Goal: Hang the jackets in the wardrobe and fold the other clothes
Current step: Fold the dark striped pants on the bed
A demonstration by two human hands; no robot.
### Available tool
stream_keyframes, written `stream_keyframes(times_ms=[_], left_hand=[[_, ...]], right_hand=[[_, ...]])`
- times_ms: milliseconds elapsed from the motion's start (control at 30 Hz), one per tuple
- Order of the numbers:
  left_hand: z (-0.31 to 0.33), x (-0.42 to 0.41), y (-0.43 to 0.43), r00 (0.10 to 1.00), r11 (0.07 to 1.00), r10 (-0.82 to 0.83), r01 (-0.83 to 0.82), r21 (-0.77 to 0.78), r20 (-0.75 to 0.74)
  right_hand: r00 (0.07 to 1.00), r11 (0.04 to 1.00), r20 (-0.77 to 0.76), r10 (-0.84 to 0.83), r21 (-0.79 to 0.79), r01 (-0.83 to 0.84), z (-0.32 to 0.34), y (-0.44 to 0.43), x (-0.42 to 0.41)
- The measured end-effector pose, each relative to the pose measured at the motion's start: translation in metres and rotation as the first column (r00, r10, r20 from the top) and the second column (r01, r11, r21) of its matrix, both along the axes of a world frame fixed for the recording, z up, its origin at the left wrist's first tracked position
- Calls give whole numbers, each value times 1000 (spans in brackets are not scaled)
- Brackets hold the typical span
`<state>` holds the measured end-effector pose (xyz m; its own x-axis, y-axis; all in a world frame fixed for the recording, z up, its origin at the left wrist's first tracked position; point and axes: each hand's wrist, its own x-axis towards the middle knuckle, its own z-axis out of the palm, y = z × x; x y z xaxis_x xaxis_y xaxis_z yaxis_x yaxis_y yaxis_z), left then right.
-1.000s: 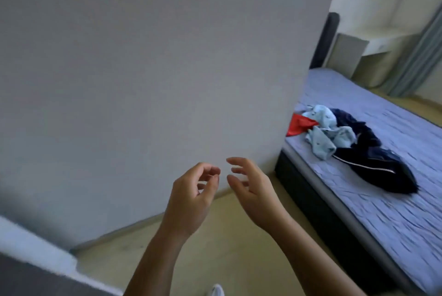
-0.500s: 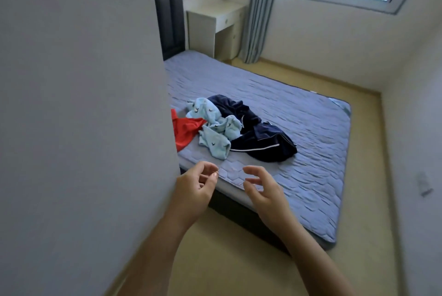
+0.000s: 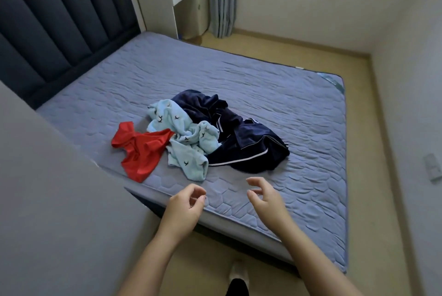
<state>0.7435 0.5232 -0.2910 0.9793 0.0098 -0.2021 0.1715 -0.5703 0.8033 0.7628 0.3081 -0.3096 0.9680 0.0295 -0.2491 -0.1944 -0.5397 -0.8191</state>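
Bed (image 3: 263,80): the heap lies on its near half, just ahead of me.
Navy jacket (image 3: 251,152): right side of the heap — long axis slanting from far-left to near-right, white-piped edge facing me.
Pale blue garment (image 3: 184,138): crumpled in the middle, touching the jacket.
Red garment (image 3: 141,152): leftmost, touching the blue.
Right hand (image 3: 265,200): over the bed's edge, fingers (image 3: 254,182) loosely curled, empty — nearer the jacket (my likely first reach).
Left hand (image 3: 184,207): equally loose and empty, nearer the blue.
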Motion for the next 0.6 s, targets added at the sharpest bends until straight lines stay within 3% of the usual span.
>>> stream_keyframes(times_ms=[233,367,467,600], left_hand=[[-90,164,-38,985,988,-99,114,101,-145],[-181,251,-58,954,926,-231,275,260,-190],[-261,304,-77,917,812,-337,399,425,-215],[-352,340,-111,814,572,-506,564,596,-285]], right_hand=[[982,992,-184,-33,-122,10,-89,-44,170],[957,972,-248,-150,-215,96,-172,-72,237],[931,940,-300,-207,-325,104,-249,-94,276],[906,896,-346,-244,-437,74,-338,-112,305]])
